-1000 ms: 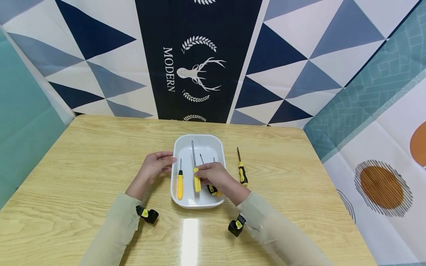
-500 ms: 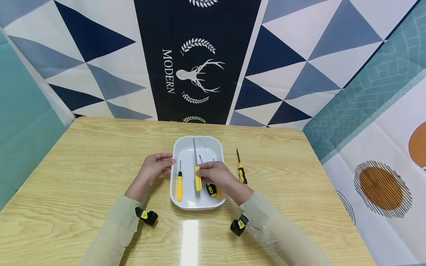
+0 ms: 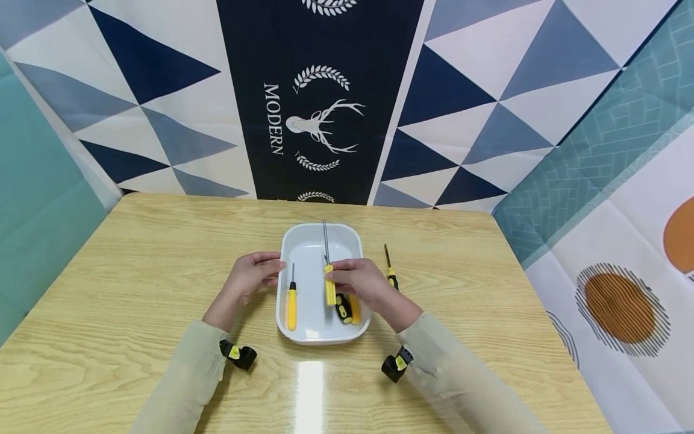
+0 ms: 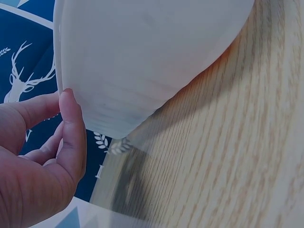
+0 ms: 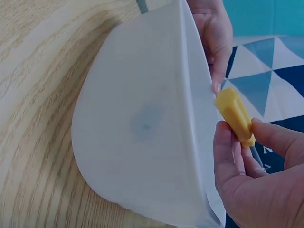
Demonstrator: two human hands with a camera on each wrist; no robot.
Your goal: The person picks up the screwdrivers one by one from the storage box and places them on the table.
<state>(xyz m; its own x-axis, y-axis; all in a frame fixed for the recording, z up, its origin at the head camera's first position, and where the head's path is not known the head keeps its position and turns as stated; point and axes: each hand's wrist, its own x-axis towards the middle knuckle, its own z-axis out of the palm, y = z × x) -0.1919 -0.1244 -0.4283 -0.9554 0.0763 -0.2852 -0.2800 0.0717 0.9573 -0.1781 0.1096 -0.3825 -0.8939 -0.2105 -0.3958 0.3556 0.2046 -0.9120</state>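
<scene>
The left hand [image 3: 252,277] pinched the white tray [image 3: 309,286] by its rim, while the right hand [image 3: 362,279] pinched a yellow screwdriver [image 3: 330,289] above it, apparently a transfer step, whose next move seemed to require steady guiding.

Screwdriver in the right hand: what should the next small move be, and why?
I'd probably carry the held screwdriver rightward, past the tray, toward the loose screwdriver on the table. The right hand pinches it, the right wrist view shows it above the tray's rim, and the left hand grips the tray's opposite side, likely steadying it.
</scene>
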